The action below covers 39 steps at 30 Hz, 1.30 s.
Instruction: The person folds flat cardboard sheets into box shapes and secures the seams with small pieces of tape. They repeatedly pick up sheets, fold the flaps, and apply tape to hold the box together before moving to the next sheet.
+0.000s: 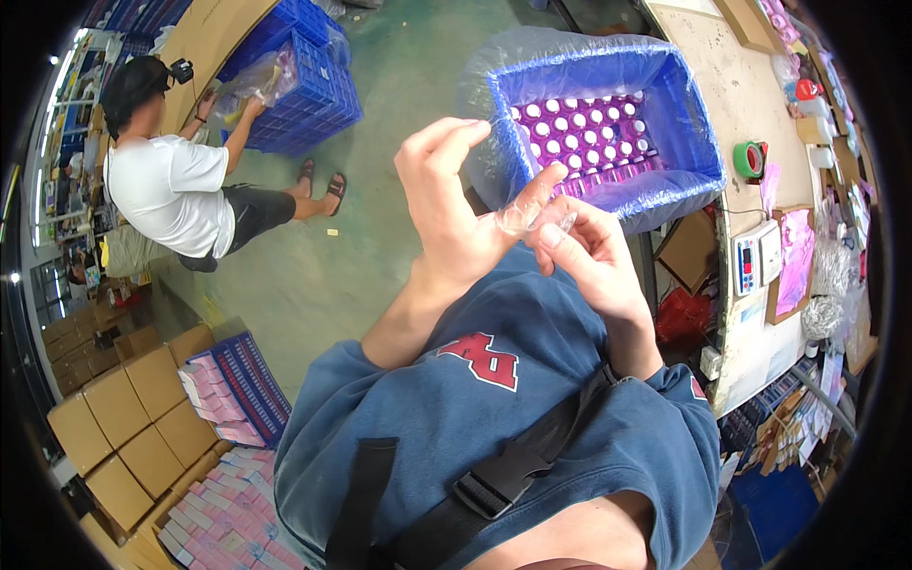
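My left hand point(442, 195) is raised in front of my chest with its fingers and thumb spread apart. Clear, wrinkled film point(518, 217), perhaps tape or a finger cover, lies around the base of its thumb. My right hand point(594, 252) pinches a loose end of that film between thumb and fingertips. Just beyond both hands stands a blue plastic crate point(708, 142) lined with a clear bag point(655, 204). Rows of purple bottles point(589, 133) with white caps stand inside, and some near the crate's front edge seem tilted.
A worktable point(708, 85) on the right holds green tape point(750, 160), a small scale point(757, 258) and a box with pink film point(793, 256). At left, another person point(180, 190) handles plastic bags by stacked blue crates point(313, 95). Cardboard boxes point(123, 408) fill the lower left.
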Each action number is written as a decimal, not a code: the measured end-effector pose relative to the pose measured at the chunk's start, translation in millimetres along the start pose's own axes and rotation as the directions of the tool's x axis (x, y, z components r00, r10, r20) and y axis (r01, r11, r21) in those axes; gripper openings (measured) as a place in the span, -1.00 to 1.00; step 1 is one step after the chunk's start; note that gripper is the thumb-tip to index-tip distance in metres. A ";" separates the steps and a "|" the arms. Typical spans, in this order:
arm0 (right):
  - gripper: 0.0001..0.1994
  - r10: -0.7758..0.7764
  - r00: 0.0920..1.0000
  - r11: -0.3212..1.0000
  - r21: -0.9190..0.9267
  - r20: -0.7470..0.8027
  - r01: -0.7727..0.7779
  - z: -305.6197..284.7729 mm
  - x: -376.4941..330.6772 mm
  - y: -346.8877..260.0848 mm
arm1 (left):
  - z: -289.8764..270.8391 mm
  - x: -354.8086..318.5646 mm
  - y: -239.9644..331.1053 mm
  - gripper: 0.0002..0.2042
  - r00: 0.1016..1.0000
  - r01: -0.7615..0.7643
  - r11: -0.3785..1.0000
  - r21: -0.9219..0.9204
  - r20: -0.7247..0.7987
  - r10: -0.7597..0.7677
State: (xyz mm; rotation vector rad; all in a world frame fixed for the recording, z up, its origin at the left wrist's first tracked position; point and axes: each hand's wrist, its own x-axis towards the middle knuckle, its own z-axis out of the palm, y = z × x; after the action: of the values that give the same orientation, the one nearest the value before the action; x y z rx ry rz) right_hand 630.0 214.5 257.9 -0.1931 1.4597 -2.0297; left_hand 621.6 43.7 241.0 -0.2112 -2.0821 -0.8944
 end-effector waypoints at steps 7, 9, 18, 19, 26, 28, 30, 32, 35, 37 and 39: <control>-0.88 -0.082 0.993 0.996 0.020 -0.079 0.084 1.6 -1.3 7.5 | -7.1 -5.6 3.8 -0.31 1.000 -0.014 1.000 0.007 -0.021 0.015; -0.91 -0.112 0.987 0.994 -0.020 -0.117 0.110 3.6 -4.9 7.8 | -6.2 -5.7 5.6 -0.34 0.999 0.017 1.000 -0.025 -0.031 -0.018; -0.95 -0.550 0.830 0.751 -0.489 -0.094 0.443 10.1 -5.6 11.1 | -1.7 -3.2 13.0 -0.45 0.992 0.127 0.983 -0.130 0.008 -0.127; -0.95 -0.562 0.822 0.740 -0.497 -0.087 0.453 10.6 -5.4 11.0 | -1.0 -3.4 13.2 -0.47 0.990 0.140 0.980 -0.143 0.004 -0.141; -0.93 -0.397 0.910 0.884 -0.318 -0.121 0.344 14.3 -5.0 8.1 | 3.9 -6.4 16.1 -0.60 0.949 0.310 0.900 -0.306 0.039 -0.313; -0.93 -0.303 0.941 0.948 -0.150 -0.148 0.282 17.0 -5.2 8.7 | 4.0 -7.1 17.3 -0.62 0.928 0.365 0.860 -0.358 0.066 -0.366; -0.94 -0.330 0.932 0.937 -0.174 -0.151 0.304 19.0 -3.5 10.0 | 4.9 -7.0 17.3 -0.66 0.915 0.392 0.833 -0.391 0.072 -0.397; -0.95 -0.418 0.901 0.889 -0.258 -0.116 0.379 19.5 -0.1 11.3 | 5.8 -7.0 17.1 -0.68 0.903 0.414 0.806 -0.423 0.079 -0.422; -0.97 -0.578 0.815 0.739 -0.442 -0.029 0.508 18.1 3.5 11.4 | 7.2 -7.4 17.2 -0.71 0.888 0.443 0.768 -0.464 0.107 -0.448; -0.95 -0.638 0.770 0.664 -0.514 -0.009 0.543 17.9 3.2 10.9 | 7.9 -7.3 17.5 -0.73 0.886 0.445 0.753 -0.485 0.118 -0.447; -0.93 -0.682 0.731 0.605 -0.567 -0.007 0.559 19.1 2.8 11.0 | 8.4 -6.2 17.8 -0.74 0.852 0.491 0.689 -0.533 0.127 -0.508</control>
State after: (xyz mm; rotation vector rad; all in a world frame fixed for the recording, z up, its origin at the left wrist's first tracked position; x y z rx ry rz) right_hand 640.9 195.5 254.7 -0.8510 2.3492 -2.1386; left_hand 628.0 63.3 242.3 0.0917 -1.8202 -1.8263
